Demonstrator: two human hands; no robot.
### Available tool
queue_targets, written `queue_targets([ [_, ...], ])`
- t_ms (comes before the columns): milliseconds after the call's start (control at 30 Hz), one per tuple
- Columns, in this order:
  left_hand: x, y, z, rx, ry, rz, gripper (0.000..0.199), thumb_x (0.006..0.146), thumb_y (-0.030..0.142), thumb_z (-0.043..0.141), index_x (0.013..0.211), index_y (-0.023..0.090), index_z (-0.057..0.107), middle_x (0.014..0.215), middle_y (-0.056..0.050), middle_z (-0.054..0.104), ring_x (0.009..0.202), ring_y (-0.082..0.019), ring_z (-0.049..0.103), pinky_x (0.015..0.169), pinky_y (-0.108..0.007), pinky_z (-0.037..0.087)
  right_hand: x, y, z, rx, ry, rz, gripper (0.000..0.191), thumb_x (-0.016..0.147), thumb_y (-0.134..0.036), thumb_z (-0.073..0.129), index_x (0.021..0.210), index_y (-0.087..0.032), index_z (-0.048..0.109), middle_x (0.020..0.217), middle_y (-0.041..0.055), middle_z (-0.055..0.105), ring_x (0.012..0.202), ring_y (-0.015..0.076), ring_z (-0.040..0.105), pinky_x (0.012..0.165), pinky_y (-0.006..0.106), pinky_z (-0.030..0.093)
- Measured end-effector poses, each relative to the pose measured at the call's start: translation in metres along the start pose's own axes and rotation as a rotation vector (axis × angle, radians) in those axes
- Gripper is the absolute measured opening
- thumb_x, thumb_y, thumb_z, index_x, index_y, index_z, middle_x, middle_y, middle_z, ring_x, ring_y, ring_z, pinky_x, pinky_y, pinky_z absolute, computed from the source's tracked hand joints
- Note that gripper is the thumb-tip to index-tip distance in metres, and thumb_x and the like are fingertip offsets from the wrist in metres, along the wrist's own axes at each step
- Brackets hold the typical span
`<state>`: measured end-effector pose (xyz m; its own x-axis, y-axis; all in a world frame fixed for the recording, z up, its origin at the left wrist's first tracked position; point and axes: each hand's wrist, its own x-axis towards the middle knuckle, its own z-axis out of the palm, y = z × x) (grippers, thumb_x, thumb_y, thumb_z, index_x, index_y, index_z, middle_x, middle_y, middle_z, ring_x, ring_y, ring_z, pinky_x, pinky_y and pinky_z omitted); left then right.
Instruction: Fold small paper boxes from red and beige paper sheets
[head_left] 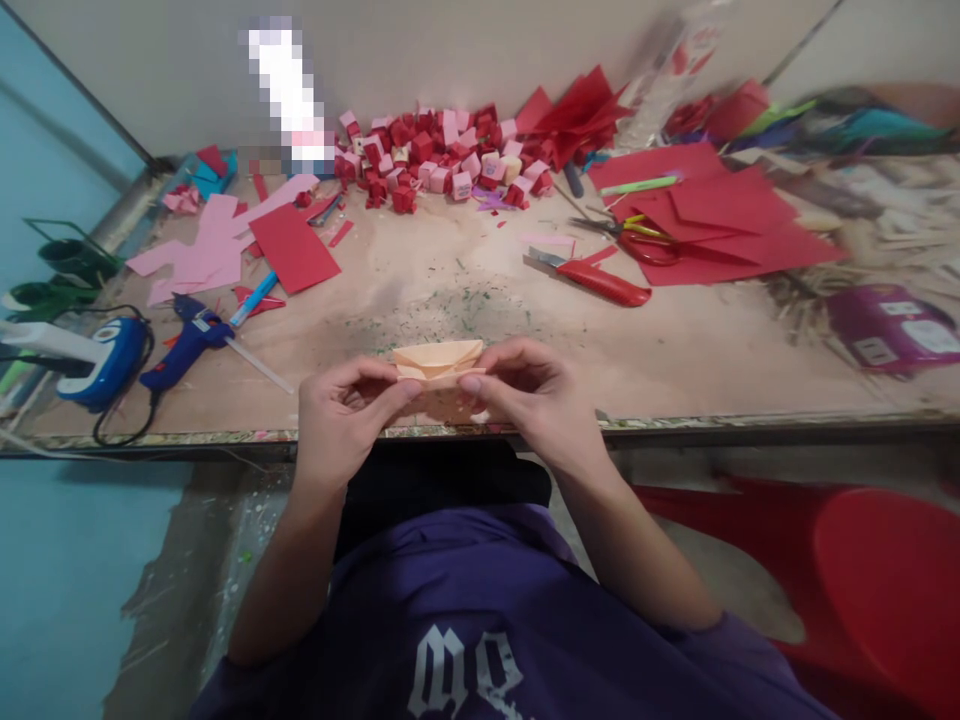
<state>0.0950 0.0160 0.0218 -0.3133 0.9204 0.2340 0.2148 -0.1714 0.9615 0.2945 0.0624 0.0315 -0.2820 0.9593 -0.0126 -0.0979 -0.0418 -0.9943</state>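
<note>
Between my two hands is a small folded piece of pale orange paper (439,358), held just above the front edge of the table. My left hand (349,405) pinches its left end between thumb and fingers. The right end is pinched in the same way by my right hand (534,392). An opening shows between the paper's upper and lower layers. Beyond the hands lie green scraps (465,300) on the table, and further right a red-handled cutter knife (592,278).
Many small pink and red folded paper pieces (450,150) are heaped at the back. Scissors (637,235) rest by red paper sheets (735,230) on the right. A blue glue gun (187,345), its cord, and pink paper (210,245) occupy the left. A red stool (892,590) stands below right.
</note>
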Motion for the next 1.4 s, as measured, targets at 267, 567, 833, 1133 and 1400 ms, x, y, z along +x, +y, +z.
queue_targets([
  [267, -0.003, 0.008, 0.005, -0.058, 0.049, -0.045, 0.018, 0.078, 0.030, 0.088, 0.072, 0.019, 0.076, 0.072, -0.002, 0.079, 0.066, -0.018, 0.078, 0.066, -0.028, 0.067, -0.003, -0.001, 0.006, -0.012, 0.094, -0.063, 0.026, 0.074, -0.038, 0.095, 0.074, -0.021, 0.074, 0.074, 0.0015, 0.074, 0.060, 0.0138, 0.065, 0.046, 0.023, 0.052],
  [567, -0.001, 0.003, 0.002, -0.124, -0.035, -0.140, 0.028, 0.073, 0.032, 0.092, 0.079, 0.019, 0.067, 0.073, 0.000, 0.078, 0.064, -0.019, 0.078, 0.062, -0.026, 0.066, 0.000, 0.001, 0.002, 0.025, 0.045, -0.013, 0.034, 0.070, -0.037, 0.097, 0.080, -0.021, 0.069, 0.075, 0.0004, 0.075, 0.057, 0.0131, 0.066, 0.043, 0.021, 0.051],
  [833, 0.004, 0.011, -0.001, -0.198, -0.261, -0.224, 0.034, 0.087, 0.043, 0.082, 0.108, 0.016, 0.076, 0.095, -0.007, 0.084, 0.086, -0.022, 0.082, 0.075, -0.027, 0.067, 0.000, -0.001, 0.003, 0.110, 0.042, -0.038, 0.044, 0.071, -0.034, 0.097, 0.086, -0.023, 0.056, 0.074, -0.0022, 0.075, 0.059, 0.0128, 0.069, 0.051, 0.022, 0.056],
  [1133, 0.004, 0.003, -0.003, -0.003, -0.254, -0.113, 0.024, 0.091, 0.040, 0.078, 0.094, 0.017, 0.084, 0.092, -0.005, 0.085, 0.082, -0.020, 0.080, 0.076, -0.026, 0.065, 0.003, 0.001, -0.001, 0.011, -0.161, -0.018, 0.030, 0.080, -0.038, 0.090, 0.100, -0.018, 0.079, 0.081, 0.0017, 0.078, 0.067, 0.0142, 0.071, 0.060, 0.025, 0.058],
  [1400, -0.001, 0.003, 0.001, -0.049, -0.239, -0.224, 0.022, 0.089, 0.038, 0.078, 0.091, 0.016, 0.082, 0.084, -0.006, 0.083, 0.076, -0.022, 0.081, 0.074, -0.030, 0.067, 0.002, 0.005, -0.001, -0.119, -0.090, -0.031, 0.023, 0.086, -0.038, 0.082, 0.079, -0.017, 0.080, 0.068, 0.0033, 0.075, 0.061, 0.0147, 0.067, 0.056, 0.024, 0.052],
])
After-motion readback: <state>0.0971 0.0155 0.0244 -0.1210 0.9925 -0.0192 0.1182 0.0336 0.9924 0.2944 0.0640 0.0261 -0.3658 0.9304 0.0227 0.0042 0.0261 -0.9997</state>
